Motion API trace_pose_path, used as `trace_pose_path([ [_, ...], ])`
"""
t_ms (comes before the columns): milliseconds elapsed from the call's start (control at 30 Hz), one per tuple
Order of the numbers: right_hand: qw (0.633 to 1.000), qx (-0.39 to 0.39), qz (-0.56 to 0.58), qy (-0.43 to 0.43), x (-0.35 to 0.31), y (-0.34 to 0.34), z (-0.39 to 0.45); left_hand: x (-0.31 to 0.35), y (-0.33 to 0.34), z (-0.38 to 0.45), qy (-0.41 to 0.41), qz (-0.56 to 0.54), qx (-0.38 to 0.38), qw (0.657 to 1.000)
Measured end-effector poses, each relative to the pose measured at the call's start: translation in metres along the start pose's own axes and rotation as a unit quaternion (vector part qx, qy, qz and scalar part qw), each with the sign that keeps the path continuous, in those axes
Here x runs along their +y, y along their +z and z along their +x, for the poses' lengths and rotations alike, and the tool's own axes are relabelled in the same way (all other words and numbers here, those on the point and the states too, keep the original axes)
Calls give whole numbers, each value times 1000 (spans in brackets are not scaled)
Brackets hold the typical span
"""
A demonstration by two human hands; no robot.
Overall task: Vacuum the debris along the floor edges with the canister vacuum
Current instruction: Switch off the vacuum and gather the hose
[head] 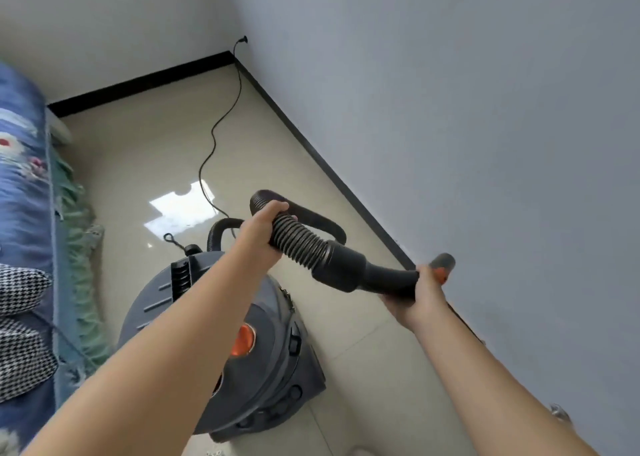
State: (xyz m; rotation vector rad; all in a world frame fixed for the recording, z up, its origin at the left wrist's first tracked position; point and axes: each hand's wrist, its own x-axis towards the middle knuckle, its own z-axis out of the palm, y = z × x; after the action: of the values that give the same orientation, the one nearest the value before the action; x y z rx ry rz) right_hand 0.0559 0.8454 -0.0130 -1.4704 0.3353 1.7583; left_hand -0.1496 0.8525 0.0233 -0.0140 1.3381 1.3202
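Left hand (pixel 265 229) clamps the ribbed hose (pixel 301 244) above the vacuum (pixel 242 345); right hand (pixel 424 291) grips the handle (pixel 388 277) right of it, by the baseboard (pixel 346 192). Vacuum sits on the floor (pixel 145 165), cord (pixel 216 133) trailing beyond it to the corner.

Glossy beige tile floor (pixel 145 151), black baseboard (pixel 325 165), grey walls (pixel 467 109).
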Motion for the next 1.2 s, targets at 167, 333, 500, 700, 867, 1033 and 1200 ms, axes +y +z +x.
trace_pose_path([
  [167,905,-44,-417,74,24,21,-14,57,3,-12,94,128,-54,986],
  [333,833,-96,-541,-70,40,92,-50,155,5,-39,218,238,-109,940],
  [500,719,-74,-589,-361,75,194,-83,247,-62,-68,231,328,-187,897],
  [700,533,-154,-648,-521,147,306,-128,312,-164,-77,213,530,-212,793],
  [867,403,-212,-749,-481,211,338,-116,310,-249,-50,180,561,-175,789],
  [1033,288,-215,-841,-405,265,306,-37,247,-312,10,147,684,-110,706],
  [1200,226,-227,-863,-390,288,284,34,174,-349,70,118,693,-54,709],
])
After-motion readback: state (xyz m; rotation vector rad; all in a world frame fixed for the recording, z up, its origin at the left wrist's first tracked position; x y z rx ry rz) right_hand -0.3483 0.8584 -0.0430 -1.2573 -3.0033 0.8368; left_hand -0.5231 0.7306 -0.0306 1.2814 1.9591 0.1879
